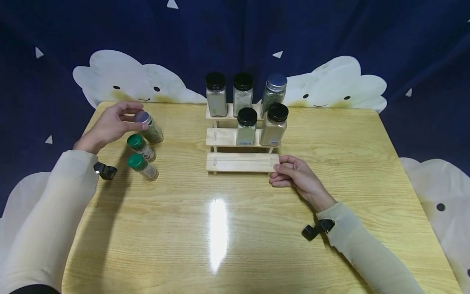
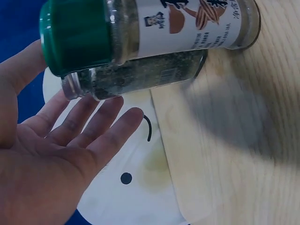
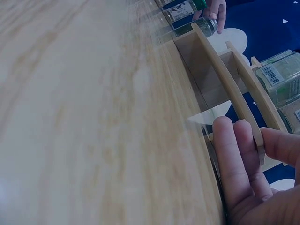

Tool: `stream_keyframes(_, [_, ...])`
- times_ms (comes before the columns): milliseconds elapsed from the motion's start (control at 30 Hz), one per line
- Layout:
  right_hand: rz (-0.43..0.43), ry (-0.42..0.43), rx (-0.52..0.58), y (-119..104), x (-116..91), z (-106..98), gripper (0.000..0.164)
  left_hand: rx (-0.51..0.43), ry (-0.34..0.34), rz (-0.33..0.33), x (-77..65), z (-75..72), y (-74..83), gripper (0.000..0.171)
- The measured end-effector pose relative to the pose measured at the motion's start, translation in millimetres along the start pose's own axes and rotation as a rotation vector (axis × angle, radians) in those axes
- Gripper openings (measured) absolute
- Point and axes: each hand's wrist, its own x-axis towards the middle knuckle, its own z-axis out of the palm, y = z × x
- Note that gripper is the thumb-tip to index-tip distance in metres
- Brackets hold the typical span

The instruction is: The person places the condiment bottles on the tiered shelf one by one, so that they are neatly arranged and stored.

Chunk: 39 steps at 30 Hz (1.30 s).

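Left of the wooden rack [image 1: 240, 162], the left hand [image 1: 110, 124] has spread fingers around a silver-lidded jar [image 1: 153, 133]; the right hand [image 1: 298, 175] pinches the right end of the rack's lowest tier

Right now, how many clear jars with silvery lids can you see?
2. The first jar stands on the wood-grain table by the left hand; the second jar is on the pale wooden three-tier rack, top shelf, right end. No others seem hidden.

White glare [image 1: 218, 232] on the tabletop [image 1: 264, 237], soft shadow [image 1: 104, 220] leftward.
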Motion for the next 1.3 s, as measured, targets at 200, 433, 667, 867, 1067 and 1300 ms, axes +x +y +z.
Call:
stream_keyframes(200, [-0.003,-0.004,0.006,0,0,0,0.018,0.013,-0.003,0.003,1.8,1.6,-4.0,0.068])
stream_keyframes(433, [0.000,-0.004,-0.007,-1,-1,1,0.019,0.021,-0.011,-0.043,-1.2,1.2,-6.1,0.070])
stream_keyframes(667, [0.002,-0.002,-0.014,-1,-1,1,0.018,0.026,-0.013,-0.071,-1.5,1.2,-6.8,0.068])
stream_keyframes(867, [0.006,0.000,0.000,0,-2,1,0.018,0.034,0.003,-0.054,-0.9,2.8,-7.6,0.064])
stream_keyframes(1067, [0.002,0.008,-0.020,1,-2,1,0.019,0.045,0.020,-0.045,0.0,3.2,-9.2,0.061])
stream_keyframes(1300, [-0.004,0.005,-0.022,0,-2,1,0.019,0.060,0.082,-0.013,0.9,0.4,-11.9,0.057])
